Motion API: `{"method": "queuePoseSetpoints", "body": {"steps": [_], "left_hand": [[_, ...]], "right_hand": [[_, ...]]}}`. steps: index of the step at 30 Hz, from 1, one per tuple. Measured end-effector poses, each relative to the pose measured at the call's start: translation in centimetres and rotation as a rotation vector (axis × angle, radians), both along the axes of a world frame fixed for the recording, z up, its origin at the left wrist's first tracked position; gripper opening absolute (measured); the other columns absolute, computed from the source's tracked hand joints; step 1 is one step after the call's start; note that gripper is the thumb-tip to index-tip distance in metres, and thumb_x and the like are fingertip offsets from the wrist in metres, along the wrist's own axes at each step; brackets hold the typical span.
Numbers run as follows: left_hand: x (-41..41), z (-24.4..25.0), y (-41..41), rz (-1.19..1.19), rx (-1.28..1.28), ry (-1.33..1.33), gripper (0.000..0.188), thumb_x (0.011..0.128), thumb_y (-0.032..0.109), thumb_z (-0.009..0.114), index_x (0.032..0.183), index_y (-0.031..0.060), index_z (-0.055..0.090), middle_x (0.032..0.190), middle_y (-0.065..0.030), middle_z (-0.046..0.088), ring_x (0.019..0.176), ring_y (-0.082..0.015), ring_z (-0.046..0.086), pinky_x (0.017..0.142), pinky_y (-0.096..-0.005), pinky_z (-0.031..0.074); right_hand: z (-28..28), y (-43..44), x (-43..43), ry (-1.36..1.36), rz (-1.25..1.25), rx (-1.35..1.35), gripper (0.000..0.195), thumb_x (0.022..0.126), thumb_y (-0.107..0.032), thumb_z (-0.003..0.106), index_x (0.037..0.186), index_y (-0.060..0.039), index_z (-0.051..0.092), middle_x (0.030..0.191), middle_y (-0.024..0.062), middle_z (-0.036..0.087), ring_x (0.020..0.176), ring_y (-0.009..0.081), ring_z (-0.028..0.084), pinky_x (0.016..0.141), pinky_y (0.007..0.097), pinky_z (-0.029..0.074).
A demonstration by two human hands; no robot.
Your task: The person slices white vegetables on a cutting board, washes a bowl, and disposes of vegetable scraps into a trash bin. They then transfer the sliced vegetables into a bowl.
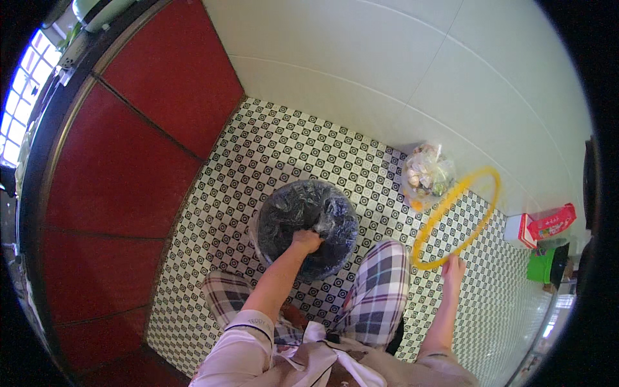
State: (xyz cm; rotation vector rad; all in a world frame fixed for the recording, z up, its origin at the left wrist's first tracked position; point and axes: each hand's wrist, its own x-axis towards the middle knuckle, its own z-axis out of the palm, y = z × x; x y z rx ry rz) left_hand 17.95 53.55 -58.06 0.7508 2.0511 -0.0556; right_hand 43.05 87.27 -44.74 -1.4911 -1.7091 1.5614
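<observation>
A round bin (256,237) stands on the floor before me, with a dark, shiny plastic liner (285,208) inside it. My left hand (307,240) reaches into the bin and closes on a bunched part of the liner. Off to the right, my right hand (453,267) grips a yellow ring (428,231), seemingly the bin's rim ring, by its near edge. The ring is held up above the floor and looks slightly blurred. Beyond it, a clear plastic bag (425,176) filled with mixed scraps rests against the wall.
Dark red cabinet doors (125,164) line the left side. A pale wall (338,53) runs along the back and right. At the far right are a white and red box (520,231), a red packet (553,221) and a green container (540,265). The floor (290,126) is patterned tile.
</observation>
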Motion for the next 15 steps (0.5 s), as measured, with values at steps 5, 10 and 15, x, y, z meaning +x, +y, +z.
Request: {"method": "queuePoseSetpoints", "body": {"steps": [5, 10, 15], "left_hand": [[-0.6, 5.7, -6.0, 0.04, 0.415, 0.143, 0.043, 0.093, 0.04, 0.042, 0.099, 0.004, 0.066, 0.092, -0.0123, 0.066, 0.085, -0.0286, 0.065, 0.07, -0.0404, 0.051], [1.6, 12.7, -15.8, 1.518, 1.075, -0.172, 0.039, 0.096, 0.034, 0.041, 0.106, 0.0017, 0.06, 0.083, -0.0057, 0.063, 0.069, -0.0163, 0.061, 0.062, -0.0277, 0.05], [4.5, 11.2, -16.9, 1.083, 0.632, 0.58, 0.043, 0.094, 0.037, 0.048, 0.116, 0.0013, 0.057, 0.092, -0.0073, 0.058, 0.075, -0.0163, 0.057, 0.067, -0.0297, 0.049]], "right_hand": [[6.7, -9.5, -12.4, -0.264, 0.87, 0.416, 0.027, 0.075, -0.025, 0.058, 0.076, 0.0005, 0.067, 0.067, 0.0131, 0.065, 0.058, 0.0204, 0.062, 0.055, 0.0327, 0.049], [3.5, -16.6, -16.7, -0.567, 1.136, 0.526, 0.043, 0.071, -0.042, 0.059, 0.075, -0.0006, 0.068, 0.071, 0.0184, 0.065, 0.068, 0.0327, 0.064, 0.067, 0.0402, 0.052], [2.0, -18.9, -17.9, -0.744, 1.25, 0.618, 0.047, 0.072, -0.045, 0.058, 0.079, 0.0005, 0.068, 0.079, 0.021, 0.066, 0.077, 0.0345, 0.065, 0.073, 0.043, 0.052]]}}
